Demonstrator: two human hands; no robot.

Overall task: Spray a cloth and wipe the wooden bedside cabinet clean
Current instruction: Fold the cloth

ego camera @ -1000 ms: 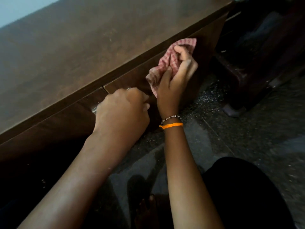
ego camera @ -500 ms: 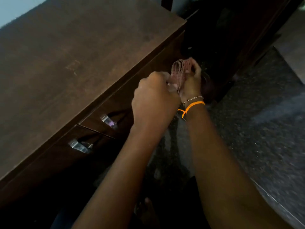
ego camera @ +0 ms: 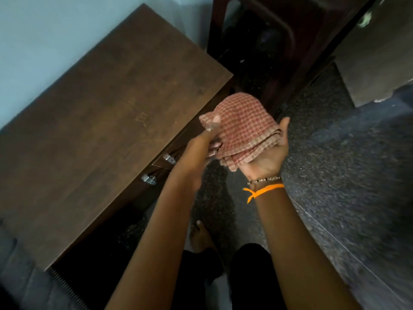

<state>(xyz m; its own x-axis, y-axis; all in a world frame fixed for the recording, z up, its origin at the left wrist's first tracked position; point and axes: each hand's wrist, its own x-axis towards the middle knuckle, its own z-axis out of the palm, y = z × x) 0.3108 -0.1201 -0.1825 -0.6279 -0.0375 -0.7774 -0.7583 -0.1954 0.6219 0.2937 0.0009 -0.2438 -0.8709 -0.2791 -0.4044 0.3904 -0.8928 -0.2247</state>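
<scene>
A folded red-and-white checked cloth (ego camera: pixel 242 126) lies across my right hand (ego camera: pixel 268 157), palm up, in the air beside the cabinet's right front corner. My left hand (ego camera: pixel 206 142) pinches the cloth's left edge, thumb on top. The brown wooden bedside cabinet (ego camera: pixel 107 121) fills the left of the view, its top bare, with two metal drawer handles (ego camera: pixel 169 158) showing on its front. No spray bottle is in view.
A dark wooden piece of furniture (ego camera: pixel 290 41) stands right behind the cabinet's right end. Dark speckled floor (ego camera: pixel 335 164) stretches to the right. My bare foot (ego camera: pixel 201 236) and dark-clothed legs are below. A pale blue wall (ego camera: pixel 44 41) lies behind the cabinet.
The cloth has come off the cabinet's front face and now lies flat in my upturned right hand. My left hand left the drawer handle and took the cloth's edge. The view has risen.
</scene>
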